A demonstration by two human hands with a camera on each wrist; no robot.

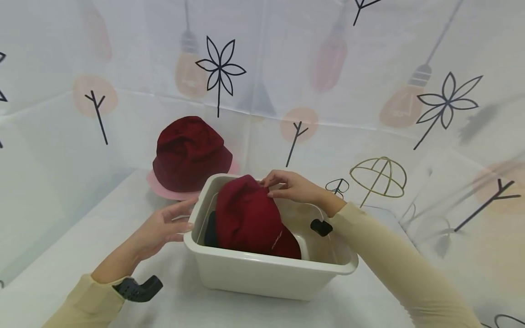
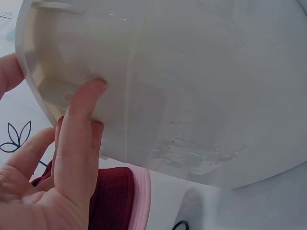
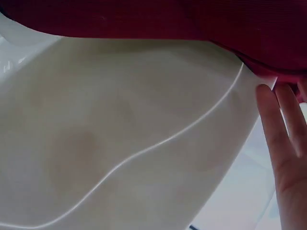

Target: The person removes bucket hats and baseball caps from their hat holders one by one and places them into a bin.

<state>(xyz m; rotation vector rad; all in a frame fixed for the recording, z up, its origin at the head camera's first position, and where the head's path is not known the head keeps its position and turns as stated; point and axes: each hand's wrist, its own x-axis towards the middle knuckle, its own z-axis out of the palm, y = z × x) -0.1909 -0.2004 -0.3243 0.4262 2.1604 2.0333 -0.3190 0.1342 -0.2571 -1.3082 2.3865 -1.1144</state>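
Lower left of the frame, the left hand (image 1: 162,228) lies with straight, spread fingers against the tub's (image 1: 262,273) left wall. At centre, a dark red hat (image 1: 250,218) sits inside the tub. Above it, the right hand (image 1: 293,187) pinches the hat's top. Upper left, another red hat (image 1: 188,152) rests.

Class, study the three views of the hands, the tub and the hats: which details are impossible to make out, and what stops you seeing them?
- Dark item in the beige tub, head view: mostly covered by the red hat; unidentifiable.
- Red hat's small white marking, head view: too small to read.
- Right hand fingertips, right wrist view: cut off by the frame edge.
- Second red hat on a pink brim, left wrist view: largely hidden behind the left hand.
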